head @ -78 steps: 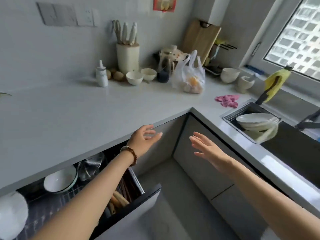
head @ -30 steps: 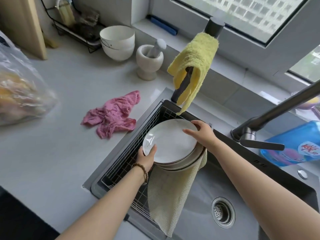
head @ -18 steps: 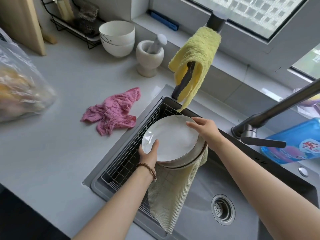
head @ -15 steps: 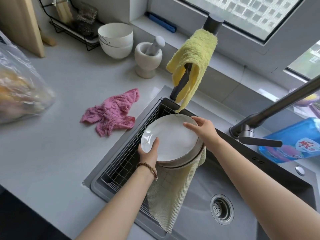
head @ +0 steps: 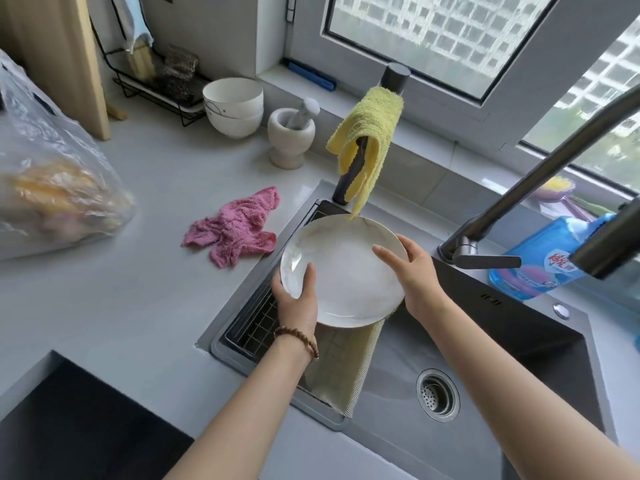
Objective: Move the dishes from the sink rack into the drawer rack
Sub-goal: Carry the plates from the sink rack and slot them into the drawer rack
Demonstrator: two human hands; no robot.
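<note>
1. Sink (head: 540, 344): dark basin let into the pale desk (head: 121, 289); a beige mesh mat (head: 343, 368) hangs over the basin's left edge.
2. Sink rack (head: 254, 323): wire grid in the sink's left bay, partly hidden by item 4.
3. Left grip (head: 298, 303): beaded band at the wrist; clamped on the plate's near-left rim, thumb on the upper face, fingers hidden beneath.
4. Plate (head: 346, 271): white, round, shallow, glossy, with faint grey marbling. Held between both grips above the rack and mat, face up, slightly tilted.
5. Right grip (head: 412, 271): clamped on the plate's right rim, thumb laid across the upper face, fingers hidden below.
6. Pink cloth (head: 235, 233): crumpled on the desk, just left of the sink.
7. Faucet (head: 519, 188): dark, at the right.
8. Yellow cloth (head: 370, 133): draped over a dark post behind the plate.
9. Mortar (head: 291, 136) and stacked bowls (head: 233, 105): far desk.
</note>
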